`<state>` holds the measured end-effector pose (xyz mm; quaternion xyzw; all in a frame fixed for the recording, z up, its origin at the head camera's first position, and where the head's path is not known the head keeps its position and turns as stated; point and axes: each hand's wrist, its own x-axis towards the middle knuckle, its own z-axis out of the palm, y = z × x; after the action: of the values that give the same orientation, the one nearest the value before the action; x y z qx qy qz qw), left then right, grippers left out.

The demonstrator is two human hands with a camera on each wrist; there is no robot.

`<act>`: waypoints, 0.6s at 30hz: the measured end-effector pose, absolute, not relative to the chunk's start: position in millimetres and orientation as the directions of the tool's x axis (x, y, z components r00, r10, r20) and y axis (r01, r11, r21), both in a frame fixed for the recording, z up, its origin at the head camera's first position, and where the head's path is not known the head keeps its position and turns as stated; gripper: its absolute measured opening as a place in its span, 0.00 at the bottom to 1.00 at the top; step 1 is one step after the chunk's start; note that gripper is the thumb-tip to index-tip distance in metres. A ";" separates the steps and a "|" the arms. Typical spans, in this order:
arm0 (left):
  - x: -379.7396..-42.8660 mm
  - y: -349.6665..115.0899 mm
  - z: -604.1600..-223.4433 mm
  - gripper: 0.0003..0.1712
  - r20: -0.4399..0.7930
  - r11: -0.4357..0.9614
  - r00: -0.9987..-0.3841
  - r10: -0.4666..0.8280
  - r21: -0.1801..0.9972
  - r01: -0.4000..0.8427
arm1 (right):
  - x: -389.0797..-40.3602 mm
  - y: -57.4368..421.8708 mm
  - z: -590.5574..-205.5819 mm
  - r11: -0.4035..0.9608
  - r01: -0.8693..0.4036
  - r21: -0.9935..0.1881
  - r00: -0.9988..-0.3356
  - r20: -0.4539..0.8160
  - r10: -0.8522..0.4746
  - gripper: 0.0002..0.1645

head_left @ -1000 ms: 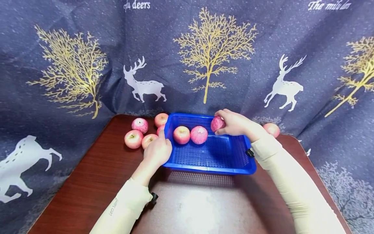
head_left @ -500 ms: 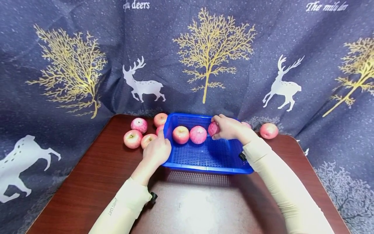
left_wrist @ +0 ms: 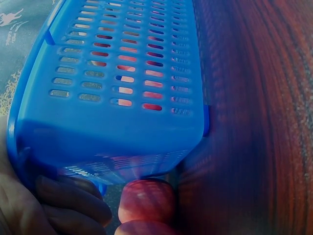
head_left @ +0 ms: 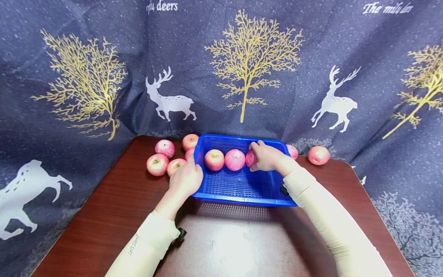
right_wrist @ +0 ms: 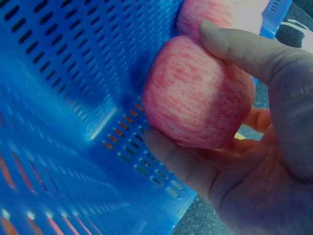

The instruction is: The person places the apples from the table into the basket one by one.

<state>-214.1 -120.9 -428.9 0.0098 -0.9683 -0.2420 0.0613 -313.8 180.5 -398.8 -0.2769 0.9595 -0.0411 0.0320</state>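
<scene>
A blue plastic basket (head_left: 242, 200) with slotted walls stands on the table. My left hand (head_left: 187, 177) grips its left rim; in the left wrist view the curled fingers (left_wrist: 73, 200) show under that rim. Inside the basket my right hand (head_left: 271, 157) holds a red apple (right_wrist: 198, 93), thumb on one side and fingers around the other. Two more apples sit in a row to its left: a pink one (head_left: 235, 159) right beside the held apple, and a yellow-red one (head_left: 214, 159) nearer the left wall.
Several apples (head_left: 157, 164) lie on the brown table (head_left: 114, 215) left of the basket, some partly behind my left hand. Behind the basket's right end are an apple (head_left: 292, 151) and another apple (head_left: 318, 155). A dark patterned cloth (head_left: 214, 96) hangs behind the table.
My right hand has moved left and lower into the basket with its apple, coming up beside the pink one. An apple behind the right end has come into view. The left hand keeps its place.
</scene>
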 end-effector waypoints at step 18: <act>-214.0 -120.0 -429.6 0.32 0.135 0.878 -0.990 -0.050 0.477 0.021 | -312.9 176.9 -406.7 0.862 -0.501 -0.079 -0.861 -0.059 -0.506 0.42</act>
<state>-214.0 -120.0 -429.6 0.0077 -0.9665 -0.2465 0.0717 -312.9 176.9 -406.7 -0.2612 0.9640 -0.0305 0.0387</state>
